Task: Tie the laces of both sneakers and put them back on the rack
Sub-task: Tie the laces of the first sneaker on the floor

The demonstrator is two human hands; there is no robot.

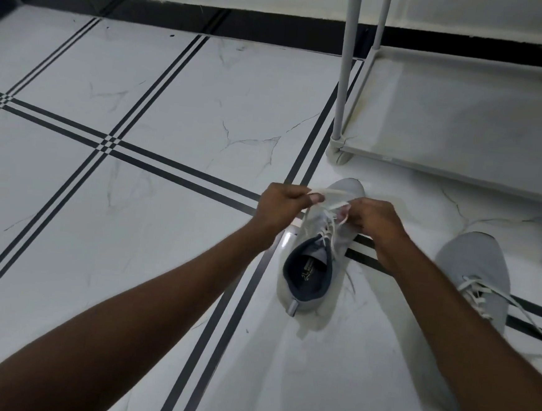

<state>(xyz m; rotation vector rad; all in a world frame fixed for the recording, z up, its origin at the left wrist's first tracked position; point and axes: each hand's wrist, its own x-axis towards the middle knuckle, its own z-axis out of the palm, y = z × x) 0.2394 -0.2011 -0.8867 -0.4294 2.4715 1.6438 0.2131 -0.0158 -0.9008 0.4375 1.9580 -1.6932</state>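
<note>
A light grey sneaker with a dark blue lining stands on the tiled floor, toe pointing away from me. Its white laces are stretched above the tongue between my hands. My left hand pinches one lace end on the sneaker's left. On the sneaker's right, my right hand holds the other end, close over the eyelets. A second grey sneaker lies to the right, partly behind my right forearm, its white laces loose and trailing toward the right edge.
A pale grey shoe rack stands at the upper right, its low shelf bare and its corner post just beyond the first sneaker's toe. White marble-look floor tiles with black stripes spread left. A wall with black skirting runs along the top.
</note>
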